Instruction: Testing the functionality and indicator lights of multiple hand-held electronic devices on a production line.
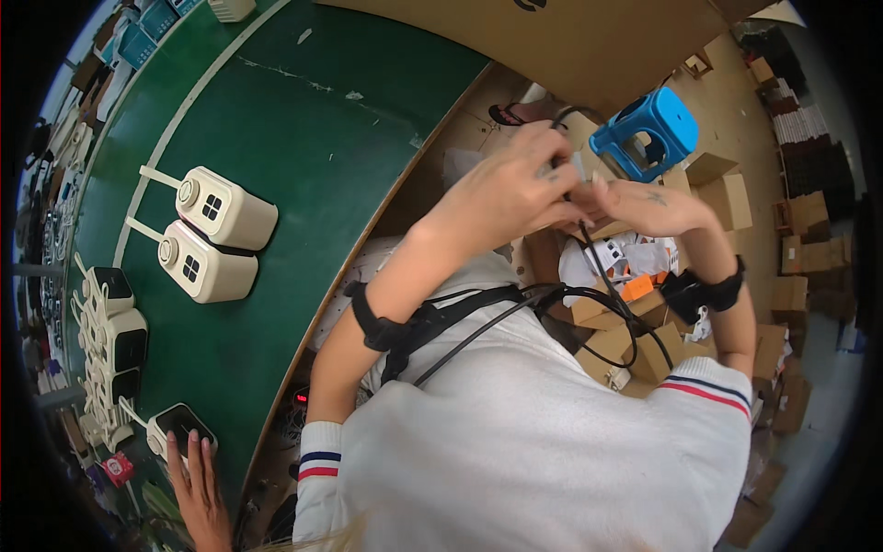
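Observation:
My left hand (526, 182) is raised in front of my lap, its fingers curled in a pinch. A black cable (602, 267) emerges just below those fingers and hangs in loops at my waist; more of it arcs behind the knuckles. My right hand (639, 208) meets the left one from the right, its wrist bent. Most of its fingers are hidden behind the left hand, so its grip cannot be made out. Behind the hands stands a blue plastic stool (648, 134). Black bands (372, 317) wrap both of my forearms.
On the green table (322, 138) at left stand two cream boxy devices (225, 212) with straps. Several similar ones (115, 340) line its left side. Another person's hand (198, 488) rests on a device (175, 428). Cardboard boxes (722, 189) and an open carton of parts (635, 258) are at right.

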The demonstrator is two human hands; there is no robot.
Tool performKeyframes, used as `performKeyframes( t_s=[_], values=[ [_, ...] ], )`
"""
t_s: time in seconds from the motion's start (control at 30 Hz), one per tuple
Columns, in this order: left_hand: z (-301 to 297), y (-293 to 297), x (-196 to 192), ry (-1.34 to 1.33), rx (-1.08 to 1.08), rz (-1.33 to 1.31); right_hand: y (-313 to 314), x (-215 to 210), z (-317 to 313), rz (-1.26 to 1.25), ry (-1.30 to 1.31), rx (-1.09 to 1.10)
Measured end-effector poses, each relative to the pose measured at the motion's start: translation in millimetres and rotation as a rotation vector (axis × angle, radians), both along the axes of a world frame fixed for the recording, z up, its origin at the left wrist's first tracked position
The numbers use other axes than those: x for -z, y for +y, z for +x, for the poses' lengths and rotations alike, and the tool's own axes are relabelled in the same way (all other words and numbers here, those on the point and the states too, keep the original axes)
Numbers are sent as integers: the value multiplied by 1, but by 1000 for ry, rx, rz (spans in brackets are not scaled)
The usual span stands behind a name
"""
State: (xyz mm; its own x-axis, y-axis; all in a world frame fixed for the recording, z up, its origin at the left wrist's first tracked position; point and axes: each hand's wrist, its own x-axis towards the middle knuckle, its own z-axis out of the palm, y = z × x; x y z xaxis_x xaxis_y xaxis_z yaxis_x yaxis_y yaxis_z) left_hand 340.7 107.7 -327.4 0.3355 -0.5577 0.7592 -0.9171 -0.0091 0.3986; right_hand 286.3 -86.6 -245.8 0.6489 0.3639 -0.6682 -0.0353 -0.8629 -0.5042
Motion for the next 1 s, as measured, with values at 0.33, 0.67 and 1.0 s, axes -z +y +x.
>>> performKeyframes(
  t_s=[0.33,0.67,1.0],
  values=[
    [-5,40,45,679,27,482,-57,-13,-24,1009,-385,1039],
    [-48,70,48,795,147,784,-116,-95,-59,721,-897,701],
    [-71,86,22,564,-76,1024,-88,-58,2,1223,-948,227]
  ],
)
